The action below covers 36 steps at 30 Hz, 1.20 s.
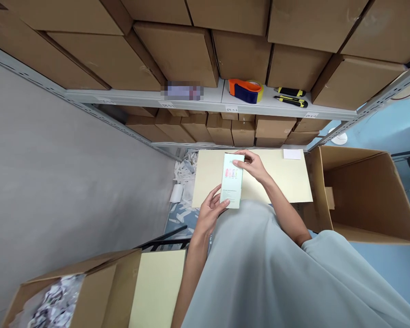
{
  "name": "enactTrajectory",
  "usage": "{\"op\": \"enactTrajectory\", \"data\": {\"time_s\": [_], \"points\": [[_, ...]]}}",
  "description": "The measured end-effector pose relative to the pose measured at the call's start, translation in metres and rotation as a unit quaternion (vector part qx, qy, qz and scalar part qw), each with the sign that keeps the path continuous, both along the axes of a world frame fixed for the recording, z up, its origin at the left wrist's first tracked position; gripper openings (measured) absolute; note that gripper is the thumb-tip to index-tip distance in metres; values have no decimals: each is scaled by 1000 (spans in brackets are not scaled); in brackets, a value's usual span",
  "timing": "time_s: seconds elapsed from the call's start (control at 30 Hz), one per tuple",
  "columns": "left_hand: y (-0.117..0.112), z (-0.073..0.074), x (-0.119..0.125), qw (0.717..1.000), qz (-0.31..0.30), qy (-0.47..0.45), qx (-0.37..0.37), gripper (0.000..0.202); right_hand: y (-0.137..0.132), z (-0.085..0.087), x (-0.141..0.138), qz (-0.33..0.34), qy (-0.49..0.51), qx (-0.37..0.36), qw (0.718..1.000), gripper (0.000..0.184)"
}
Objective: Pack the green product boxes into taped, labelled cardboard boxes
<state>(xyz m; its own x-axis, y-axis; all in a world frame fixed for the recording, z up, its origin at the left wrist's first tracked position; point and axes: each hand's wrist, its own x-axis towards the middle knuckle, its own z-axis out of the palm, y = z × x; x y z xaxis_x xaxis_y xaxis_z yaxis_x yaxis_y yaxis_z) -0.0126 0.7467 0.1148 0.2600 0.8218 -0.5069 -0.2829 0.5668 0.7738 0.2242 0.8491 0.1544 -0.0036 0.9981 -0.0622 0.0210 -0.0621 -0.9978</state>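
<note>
A small pale-green product box (232, 181) with pink print is held upright over a pale-yellow sheet (287, 180) that lies below me. My left hand (212, 210) grips the box at its lower end, fingers curled round the edge. My right hand (252, 165) pinches the box's top end with fingers and thumb. Both forearms reach out past my light grey-green garment (259, 273).
A grey metal shelf (123, 96) holds stacked cardboard cartons, an orange-and-blue tape dispenser (246, 90) and two yellow-black cutters (291, 97). An open carton (365, 196) stands at the right, another with paper scraps (59, 300) at lower left. White scraps (184, 175) litter the floor.
</note>
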Motion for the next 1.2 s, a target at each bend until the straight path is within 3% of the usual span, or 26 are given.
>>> {"op": "enactTrajectory", "data": {"time_s": [0.2, 0.3, 0.43, 0.53, 0.73, 0.87, 1.03, 1.2], "points": [[-8, 2, 5, 1000, 18, -6, -21, 108, 1, 17, 10, 47, -26, -5, 999, 53], [-12, -1, 3, 998, 19, -52, -41, 104, 6, 24, 22, 91, -6, 0, 996, 54], [-19, -11, -4, 985, 3, -160, -65, 93, 6, 19, 29, 140, 94, -23, 985, 64], [-22, -17, -11, 977, 0, -194, -94, 90, 0, 10, 22, 130, 139, -54, 980, 70], [-16, -8, -21, 994, 19, -103, -34, 93, -7, 5, 4, 27, 52, -79, 995, 57], [-12, 0, -16, 999, 19, -28, 2, 93, -6, 5, -3, -5, 27, -93, 995, 59], [-15, -1, -9, 1000, 31, 1, 2, 94, -7, 9, -7, 13, 17, -98, 995, 61], [-24, -14, -16, 996, 40, -74, -31, 94, -9, 23, 3, 87, 29, -59, 994, 57]]}}
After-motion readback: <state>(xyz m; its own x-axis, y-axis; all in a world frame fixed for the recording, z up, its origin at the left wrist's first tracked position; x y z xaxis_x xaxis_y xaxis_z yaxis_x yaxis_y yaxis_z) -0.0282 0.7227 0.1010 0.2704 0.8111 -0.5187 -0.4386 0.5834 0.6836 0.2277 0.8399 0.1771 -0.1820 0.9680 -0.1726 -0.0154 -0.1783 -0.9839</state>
